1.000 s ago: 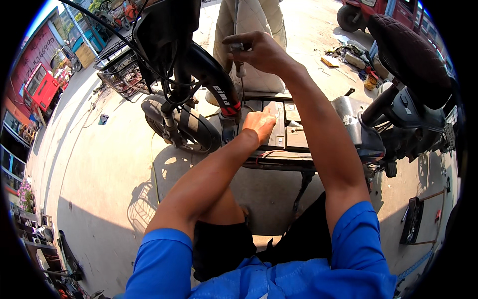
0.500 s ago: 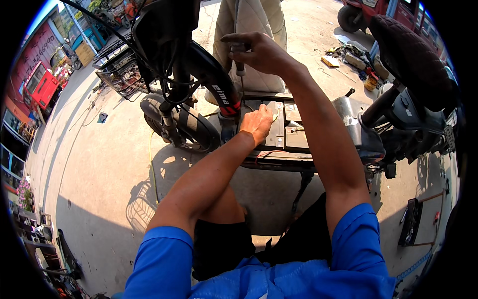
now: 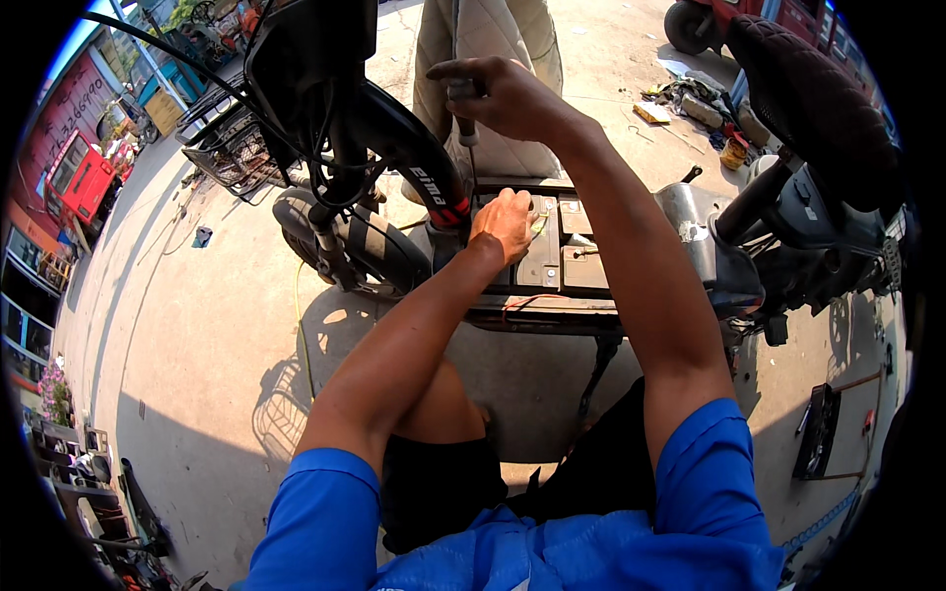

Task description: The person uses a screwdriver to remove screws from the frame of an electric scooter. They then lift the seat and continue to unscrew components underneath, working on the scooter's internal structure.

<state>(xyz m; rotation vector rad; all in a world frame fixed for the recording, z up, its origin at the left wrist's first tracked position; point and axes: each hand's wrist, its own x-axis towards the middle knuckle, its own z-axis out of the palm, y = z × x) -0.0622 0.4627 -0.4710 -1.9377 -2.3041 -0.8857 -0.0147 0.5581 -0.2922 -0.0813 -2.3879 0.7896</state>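
Note:
My right hand [image 3: 507,98] grips a screwdriver [image 3: 467,130] by its handle, index finger stretched over the top. The shaft points down toward the front end of the battery compartment of an electric scooter [image 3: 419,163]. Its tip is hidden behind my left hand and the frame. My left hand [image 3: 505,225] is closed low over the front batteries, fingertips pressed together; what they pinch cannot be made out. Beside those fingers lies a small yellow-green piece [image 3: 539,223]. Several grey block batteries [image 3: 585,268] sit in the open footboard, and a red wire [image 3: 522,301] runs along its near edge.
A quilted beige cover [image 3: 507,148] hangs behind the footboard. The scooter's seat [image 3: 813,108] rises at right, its front wheel [image 3: 350,241] at left. A black tool case [image 3: 816,431] lies open on the ground at right. Scrap [image 3: 705,103] is heaped behind.
My left hand has moved slightly up and left over the batteries. The screwdriver has shifted a little and still points down in my right hand. The whole view has shifted slightly.

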